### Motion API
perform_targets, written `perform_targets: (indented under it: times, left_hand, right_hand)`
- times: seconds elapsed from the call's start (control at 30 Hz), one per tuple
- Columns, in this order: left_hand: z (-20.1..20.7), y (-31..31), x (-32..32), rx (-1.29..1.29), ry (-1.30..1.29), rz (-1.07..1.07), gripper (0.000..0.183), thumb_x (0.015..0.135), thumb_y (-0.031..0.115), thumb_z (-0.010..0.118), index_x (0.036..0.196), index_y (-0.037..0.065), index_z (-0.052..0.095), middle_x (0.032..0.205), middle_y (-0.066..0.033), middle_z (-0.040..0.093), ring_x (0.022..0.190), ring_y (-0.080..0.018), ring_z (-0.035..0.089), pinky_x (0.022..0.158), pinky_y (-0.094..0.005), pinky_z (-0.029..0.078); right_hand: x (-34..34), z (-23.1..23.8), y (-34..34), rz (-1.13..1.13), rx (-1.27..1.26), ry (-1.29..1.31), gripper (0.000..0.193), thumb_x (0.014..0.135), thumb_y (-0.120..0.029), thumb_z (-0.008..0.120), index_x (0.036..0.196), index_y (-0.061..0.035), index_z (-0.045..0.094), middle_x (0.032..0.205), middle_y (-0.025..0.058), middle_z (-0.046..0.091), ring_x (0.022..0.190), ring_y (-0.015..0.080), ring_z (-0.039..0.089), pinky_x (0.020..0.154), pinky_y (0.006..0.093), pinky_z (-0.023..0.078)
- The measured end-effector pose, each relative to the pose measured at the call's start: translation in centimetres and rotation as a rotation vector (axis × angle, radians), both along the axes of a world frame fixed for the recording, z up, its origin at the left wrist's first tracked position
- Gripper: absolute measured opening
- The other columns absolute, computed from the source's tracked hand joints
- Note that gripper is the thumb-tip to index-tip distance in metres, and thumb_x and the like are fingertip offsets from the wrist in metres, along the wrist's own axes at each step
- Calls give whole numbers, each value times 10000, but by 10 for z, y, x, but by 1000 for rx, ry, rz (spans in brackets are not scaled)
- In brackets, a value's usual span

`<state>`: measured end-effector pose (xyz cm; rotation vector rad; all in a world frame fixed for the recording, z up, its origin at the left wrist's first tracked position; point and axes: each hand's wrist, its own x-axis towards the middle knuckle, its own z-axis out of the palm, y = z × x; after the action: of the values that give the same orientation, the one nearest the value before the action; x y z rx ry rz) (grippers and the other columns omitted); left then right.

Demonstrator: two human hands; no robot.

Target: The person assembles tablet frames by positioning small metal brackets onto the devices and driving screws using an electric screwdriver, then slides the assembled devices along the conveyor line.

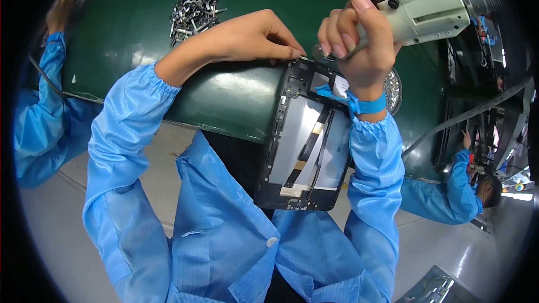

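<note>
An opened tablet [289, 118] with a black frame, silver inner panels and dark ribbon cables lies tilted across the bench edge, its lower end reaching out over my lap. At its top edge my left hand [252, 36] has thumb and forefinger pinched together. Whatever small thing lies between those fingertips is too small to name. My right hand [359, 39] is wrapped round a pale green hand-held power tool [429, 14] with a hose or thick cord at its back. The tool's grey tip points down beside the tablet's top corner. A blue band circles my right wrist.
A heap of small metal parts [193, 12] lies on the green bench [129, 28], beyond my left forearm. Right of my right wrist sits a round dish of small parts [392, 91]. A grey cable [469, 115] crosses the right side. Co-workers' blue sleeves [50, 73] show at both sides.
</note>
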<state>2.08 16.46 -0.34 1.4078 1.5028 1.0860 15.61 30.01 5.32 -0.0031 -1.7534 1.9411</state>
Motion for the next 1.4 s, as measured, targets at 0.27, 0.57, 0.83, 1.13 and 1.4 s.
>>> perform_targets:
  times: [0.27,0.57,0.83,1.13,1.4]
  left_hand:
    - [-11,3,1,79,2,9,271,909,174,681,1070,-38,729,847,-120,742,753,-137,654,713,-289,523]
    - [-23,3,0,95,-30,40,315,879,203,669,1066,-41,735,885,-142,748,786,-185,718,740,-286,565]
    - [-22,2,1,91,-42,33,294,875,179,659,1052,-45,732,895,-149,743,779,-200,718,747,-302,565]
    - [-7,-2,-8,81,-49,-48,279,898,193,645,1015,-53,706,787,-167,715,644,-181,610,638,-333,493]
    - [1,-4,-8,24,-44,-40,290,906,200,642,1017,-60,707,779,-156,713,660,-176,612,649,-326,495]
  right_hand:
    - [-3,-17,-3,77,-18,69,344,970,-278,408,1037,14,578,534,-19,326,424,117,362,434,307,388]
    - [-5,-27,2,171,-41,62,312,973,-244,399,1116,2,524,527,9,318,422,141,365,439,331,397]
    - [-6,-29,4,196,-47,82,362,984,-287,365,1110,18,512,533,13,305,433,147,369,443,342,405]
    - [-9,-22,-15,46,95,32,372,1017,-304,390,1074,-9,609,530,-40,318,413,88,341,430,293,367]
    - [-11,-29,8,237,54,87,371,1040,-305,369,1058,-30,618,537,-42,314,425,87,348,453,291,381]
